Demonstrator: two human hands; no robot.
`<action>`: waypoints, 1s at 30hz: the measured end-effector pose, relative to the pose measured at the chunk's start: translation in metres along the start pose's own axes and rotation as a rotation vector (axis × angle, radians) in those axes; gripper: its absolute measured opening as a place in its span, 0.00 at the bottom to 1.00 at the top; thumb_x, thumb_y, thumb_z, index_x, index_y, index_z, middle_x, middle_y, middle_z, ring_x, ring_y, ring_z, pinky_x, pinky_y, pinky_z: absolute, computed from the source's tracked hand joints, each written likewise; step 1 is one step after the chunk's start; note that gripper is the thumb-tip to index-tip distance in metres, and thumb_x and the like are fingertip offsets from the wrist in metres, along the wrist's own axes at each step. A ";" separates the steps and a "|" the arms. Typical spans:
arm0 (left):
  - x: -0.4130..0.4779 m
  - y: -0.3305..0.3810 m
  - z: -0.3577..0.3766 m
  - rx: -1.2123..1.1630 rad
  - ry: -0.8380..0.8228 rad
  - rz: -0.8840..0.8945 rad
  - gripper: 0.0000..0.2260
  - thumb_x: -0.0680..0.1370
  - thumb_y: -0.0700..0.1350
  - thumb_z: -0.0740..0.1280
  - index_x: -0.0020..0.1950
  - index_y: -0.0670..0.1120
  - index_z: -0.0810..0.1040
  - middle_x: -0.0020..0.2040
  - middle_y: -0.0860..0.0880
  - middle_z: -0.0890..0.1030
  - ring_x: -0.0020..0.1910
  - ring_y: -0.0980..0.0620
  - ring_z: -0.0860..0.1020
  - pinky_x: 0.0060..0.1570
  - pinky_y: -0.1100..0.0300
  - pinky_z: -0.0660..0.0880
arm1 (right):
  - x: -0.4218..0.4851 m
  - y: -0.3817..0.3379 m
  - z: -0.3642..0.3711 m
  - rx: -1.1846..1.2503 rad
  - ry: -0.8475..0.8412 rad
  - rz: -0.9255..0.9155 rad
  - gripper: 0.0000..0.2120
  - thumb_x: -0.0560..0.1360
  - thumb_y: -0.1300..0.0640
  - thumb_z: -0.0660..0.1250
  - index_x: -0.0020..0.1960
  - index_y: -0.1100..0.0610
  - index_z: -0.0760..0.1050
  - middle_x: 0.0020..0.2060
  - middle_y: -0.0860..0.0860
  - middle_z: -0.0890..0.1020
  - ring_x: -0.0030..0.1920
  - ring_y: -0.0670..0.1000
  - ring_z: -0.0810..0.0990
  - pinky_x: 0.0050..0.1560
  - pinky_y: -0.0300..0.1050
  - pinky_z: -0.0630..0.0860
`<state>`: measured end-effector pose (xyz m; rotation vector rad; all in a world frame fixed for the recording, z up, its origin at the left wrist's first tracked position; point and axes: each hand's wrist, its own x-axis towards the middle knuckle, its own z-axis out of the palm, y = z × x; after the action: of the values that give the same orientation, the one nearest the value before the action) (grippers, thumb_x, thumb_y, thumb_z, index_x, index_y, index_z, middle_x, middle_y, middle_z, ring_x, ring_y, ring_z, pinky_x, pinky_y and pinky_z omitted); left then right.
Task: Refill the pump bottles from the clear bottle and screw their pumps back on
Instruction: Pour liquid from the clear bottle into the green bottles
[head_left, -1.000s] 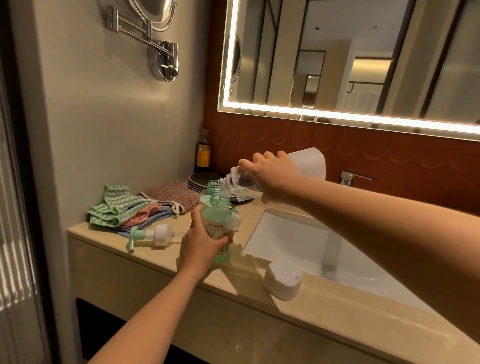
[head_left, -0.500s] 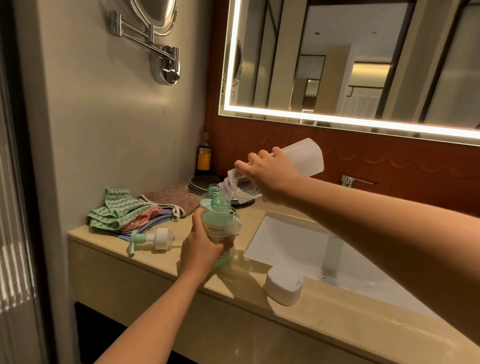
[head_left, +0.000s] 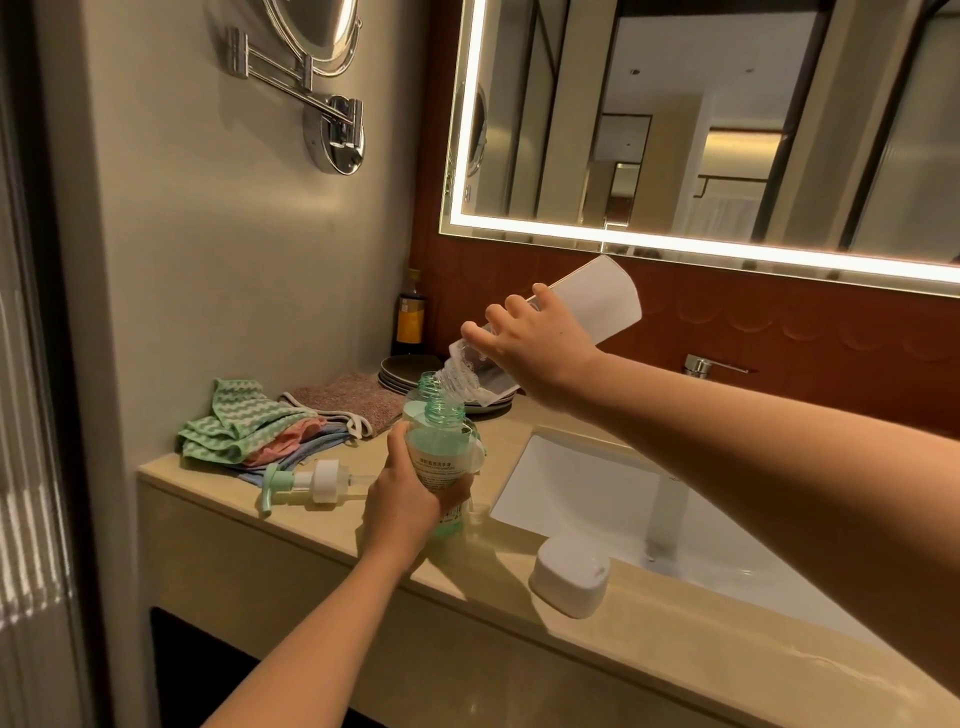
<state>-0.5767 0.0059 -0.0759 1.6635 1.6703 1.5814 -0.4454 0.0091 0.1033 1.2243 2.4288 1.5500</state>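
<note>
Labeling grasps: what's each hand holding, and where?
Left hand grips the green pump bottle round its lower body; right hand holds the tilted clear bottle around its middle.

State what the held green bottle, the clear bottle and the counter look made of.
Green bottle: translucent tinted plastic, likely; threaded neck, liquid shows through. Clear bottle: frosted plastic, seemingly; light passes through. Counter: polished beige stone or imitation; glossy reflections.
</note>
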 end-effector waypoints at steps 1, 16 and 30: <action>0.000 0.000 0.000 0.004 0.002 0.002 0.41 0.66 0.60 0.72 0.71 0.53 0.54 0.62 0.45 0.75 0.57 0.43 0.76 0.50 0.47 0.76 | 0.000 -0.001 0.001 0.015 -0.002 0.008 0.28 0.75 0.54 0.66 0.70 0.56 0.56 0.64 0.59 0.69 0.62 0.60 0.69 0.66 0.58 0.63; 0.005 -0.005 0.000 -0.039 -0.012 0.026 0.44 0.60 0.68 0.70 0.70 0.56 0.55 0.66 0.49 0.71 0.63 0.48 0.71 0.56 0.44 0.74 | -0.055 -0.014 0.048 0.886 -0.174 0.588 0.37 0.65 0.53 0.76 0.68 0.51 0.60 0.61 0.53 0.73 0.58 0.54 0.72 0.55 0.49 0.72; -0.019 0.008 -0.017 0.135 0.166 0.175 0.39 0.67 0.71 0.59 0.66 0.43 0.65 0.64 0.42 0.68 0.62 0.42 0.68 0.58 0.44 0.68 | -0.186 -0.020 0.060 1.505 0.203 1.182 0.39 0.65 0.50 0.76 0.69 0.53 0.60 0.59 0.53 0.72 0.55 0.52 0.73 0.51 0.48 0.75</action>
<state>-0.5815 -0.0204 -0.0724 1.8339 1.7903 1.7670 -0.3047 -0.0632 -0.0125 3.0252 2.9697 -0.9368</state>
